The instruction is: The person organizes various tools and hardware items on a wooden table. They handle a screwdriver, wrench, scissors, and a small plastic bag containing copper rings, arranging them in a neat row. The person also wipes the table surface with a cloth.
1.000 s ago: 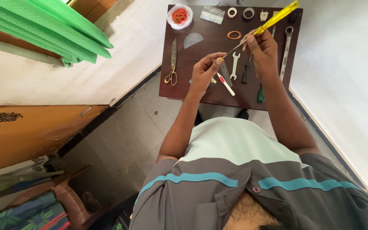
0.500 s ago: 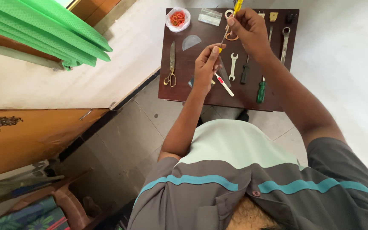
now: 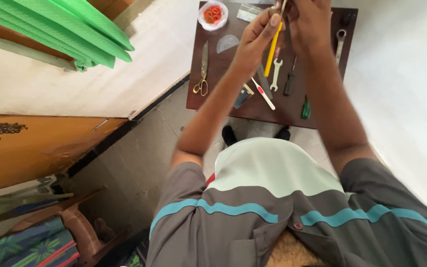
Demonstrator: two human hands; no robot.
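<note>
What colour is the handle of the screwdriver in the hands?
Yellow: the clear yellow plastic screwdriver handle shows best in the head view.

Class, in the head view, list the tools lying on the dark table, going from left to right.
Scissors → clear protractor → red-and-white pen-like tool → small open-ended spanner → black-handled screwdriver → green-handled screwdriver → ring spanner.

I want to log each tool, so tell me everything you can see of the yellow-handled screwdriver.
The yellow-handled screwdriver has a slim, translucent-looking yellow plastic handle and a thin metal shaft. It is held up above the dark brown table, nearly upright, handle hanging down and shaft pointing up toward the frame's top edge, where the tip is cut off. The left hand grips beside the handle's upper part; the right hand closes around the shaft end. It touches nothing on the table.
</note>
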